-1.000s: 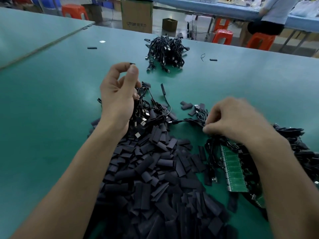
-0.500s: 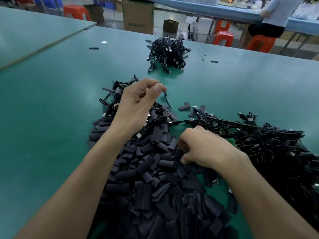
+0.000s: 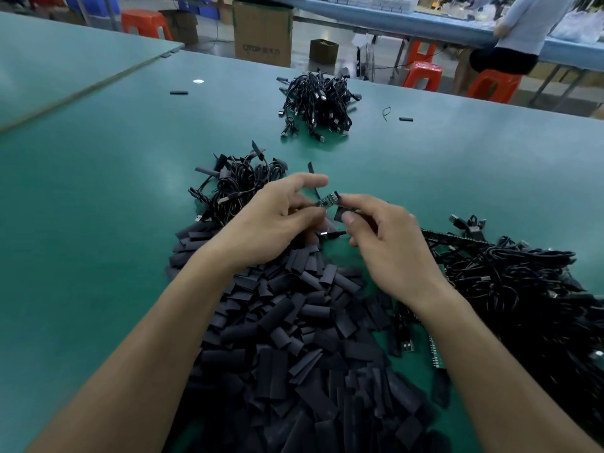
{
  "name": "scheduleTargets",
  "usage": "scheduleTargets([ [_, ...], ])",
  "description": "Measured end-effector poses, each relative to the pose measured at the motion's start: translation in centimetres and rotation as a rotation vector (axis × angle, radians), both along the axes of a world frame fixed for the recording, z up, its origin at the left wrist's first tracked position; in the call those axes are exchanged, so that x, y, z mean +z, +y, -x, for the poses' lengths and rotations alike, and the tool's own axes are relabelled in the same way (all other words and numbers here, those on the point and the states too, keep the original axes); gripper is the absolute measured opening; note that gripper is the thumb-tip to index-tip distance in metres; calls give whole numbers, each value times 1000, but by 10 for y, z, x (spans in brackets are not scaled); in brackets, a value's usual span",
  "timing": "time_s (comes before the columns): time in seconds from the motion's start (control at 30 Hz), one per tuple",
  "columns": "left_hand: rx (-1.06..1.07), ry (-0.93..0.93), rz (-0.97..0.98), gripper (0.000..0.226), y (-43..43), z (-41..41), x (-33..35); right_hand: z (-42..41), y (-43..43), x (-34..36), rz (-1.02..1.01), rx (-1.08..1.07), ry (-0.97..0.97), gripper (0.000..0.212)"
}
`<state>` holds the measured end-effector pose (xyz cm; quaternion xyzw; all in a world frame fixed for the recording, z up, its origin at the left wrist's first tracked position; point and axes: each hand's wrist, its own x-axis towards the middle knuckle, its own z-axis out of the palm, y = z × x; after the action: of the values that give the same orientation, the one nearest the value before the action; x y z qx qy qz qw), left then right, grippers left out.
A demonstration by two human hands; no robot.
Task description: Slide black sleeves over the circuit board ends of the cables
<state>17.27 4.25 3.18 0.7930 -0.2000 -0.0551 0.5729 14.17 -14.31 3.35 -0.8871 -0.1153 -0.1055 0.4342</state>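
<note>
My left hand (image 3: 274,220) pinches a cable just behind its small green circuit board end (image 3: 327,200), which sticks out toward the right. My right hand (image 3: 389,246) pinches a flat black sleeve (image 3: 341,213) between thumb and fingers, right beside the board's tip. Both hands hover above the green table (image 3: 98,197). A big heap of loose black sleeves (image 3: 294,338) lies below them. A tangle of black cables (image 3: 523,289) sits at the right, and a smaller bunch of cables (image 3: 238,184) lies behind my left hand.
A separate pile of cables (image 3: 317,103) rests farther back on the table. Two stray sleeves (image 3: 178,92) (image 3: 406,119) lie apart near it. Green board strips (image 3: 436,354) peek out under my right forearm. Cardboard boxes (image 3: 263,31), orange stools and a seated person (image 3: 519,34) are beyond the table.
My right hand lifted off the sleeve heap with one sleeve and rose to meet my left hand. The left hand came down and right, bringing the board end to the sleeve.
</note>
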Motion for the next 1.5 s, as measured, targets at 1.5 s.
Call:
scheduleTargets([
  [1.5, 88, 6, 101, 5, 1, -3, -5, -1, -8, -19, -444, -57, -56, 26],
])
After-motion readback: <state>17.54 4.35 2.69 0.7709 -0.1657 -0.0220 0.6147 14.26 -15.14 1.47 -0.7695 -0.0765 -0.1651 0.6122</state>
